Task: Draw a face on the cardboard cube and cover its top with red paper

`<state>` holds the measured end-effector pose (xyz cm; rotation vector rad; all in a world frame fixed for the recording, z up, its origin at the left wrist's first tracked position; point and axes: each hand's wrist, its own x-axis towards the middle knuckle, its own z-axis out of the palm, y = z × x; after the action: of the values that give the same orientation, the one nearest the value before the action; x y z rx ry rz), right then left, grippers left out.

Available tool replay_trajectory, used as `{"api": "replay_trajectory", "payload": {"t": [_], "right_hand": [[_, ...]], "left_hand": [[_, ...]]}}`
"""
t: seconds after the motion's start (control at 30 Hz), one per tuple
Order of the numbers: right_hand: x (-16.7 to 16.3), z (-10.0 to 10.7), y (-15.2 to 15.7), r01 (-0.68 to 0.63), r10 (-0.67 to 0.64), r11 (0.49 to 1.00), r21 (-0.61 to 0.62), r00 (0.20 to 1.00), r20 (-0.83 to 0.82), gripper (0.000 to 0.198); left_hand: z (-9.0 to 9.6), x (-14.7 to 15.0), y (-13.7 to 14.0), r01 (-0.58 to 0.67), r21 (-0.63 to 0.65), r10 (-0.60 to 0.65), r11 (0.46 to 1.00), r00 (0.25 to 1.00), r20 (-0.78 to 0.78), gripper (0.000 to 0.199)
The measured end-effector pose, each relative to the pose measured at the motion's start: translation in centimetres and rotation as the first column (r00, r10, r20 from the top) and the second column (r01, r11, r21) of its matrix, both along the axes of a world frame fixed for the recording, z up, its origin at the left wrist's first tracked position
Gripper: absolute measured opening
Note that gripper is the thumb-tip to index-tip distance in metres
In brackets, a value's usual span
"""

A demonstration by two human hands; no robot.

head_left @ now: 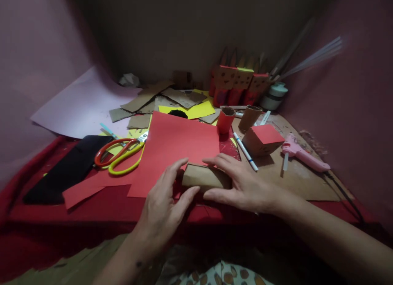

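A short brown cardboard tube (pixel 205 176) lies on its side between my hands, over the lower edge of a red paper sheet (pixel 181 142). My right hand (pixel 236 180) grips its right end, fingers on the far side and thumb on the near side. At the tube's left end, my left hand (pixel 168 195) is curled, index fingertip at the top edge and thumb at the bottom edge. Left of the sheet are scissors (pixel 125 154) with red and yellow handles. Beyond my right hand lies a blue-and-white marker (pixel 245 151).
A cardboard box with a red top (pixel 264 140), a pink glue gun (pixel 303 152) with a black cord, a red tube (pixel 225 120) and a plain tube (pixel 249 117) stand or lie to the right. Decorated figures (pixel 239 84) stand behind. A black flat object (pixel 67 168) lies left.
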<state>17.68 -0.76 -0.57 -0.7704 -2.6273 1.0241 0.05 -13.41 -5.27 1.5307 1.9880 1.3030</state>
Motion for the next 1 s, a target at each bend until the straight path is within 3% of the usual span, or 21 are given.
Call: {"api": "replay_trajectory", "payload": {"t": [0.13,0.23,0.3,0.37,0.43,0.57,0.83,1.0], "right_hand": [[1.7,-0.2,1.2,0.149,-0.166,0.982,-0.119,0.974,-0.154,0.048],[2.5,-0.9,1.7,0.272,-0.335,0.92,-0.282,0.92,-0.205,0.034],[2.6,-1.0,1.6,0.307,-0.44,0.823,-0.478,0.877,-0.194,0.028],[2.6,-0.9,1.2,0.312,-0.516,0.68,-0.663,0.847,-0.131,0.029],[2.8,-0.5,0.7,0.304,-0.536,0.564,-0.768,0.842,-0.06,0.029],[3.2,-0.3,-0.3,0.259,-0.558,0.444,-0.858,0.829,-0.038,0.031],[3.3,-0.3,-0.6,0.146,-0.603,0.269,-0.952,0.796,-0.048,0.022],[2.8,0.1,-0.5,0.191,-0.59,0.158,-0.969,0.805,0.062,0.011]], "left_hand": [[-0.4,-0.1,0.2,0.0,-0.001,0.0,1.0,0.988,0.154,0.04],[0.0,-0.6,-0.1,0.004,-0.002,-0.003,1.0,0.974,0.227,0.033],[0.2,-1.2,-0.2,0.002,-0.009,0.0,1.0,0.971,0.238,0.031],[0.2,-1.9,-0.3,0.0,-0.018,0.004,1.0,0.969,0.246,0.032],[-0.2,-2.4,-0.3,0.017,-0.041,-0.004,0.999,0.957,0.291,0.036],[-0.9,-2.7,-0.3,0.059,-0.095,-0.014,0.994,0.91,0.413,0.046],[-1.1,-2.7,-0.1,0.04,-0.049,-0.018,0.998,0.921,0.389,0.054],[-1.2,-2.8,-0.2,0.056,-0.06,-0.026,0.997,0.907,0.421,0.063]]}}
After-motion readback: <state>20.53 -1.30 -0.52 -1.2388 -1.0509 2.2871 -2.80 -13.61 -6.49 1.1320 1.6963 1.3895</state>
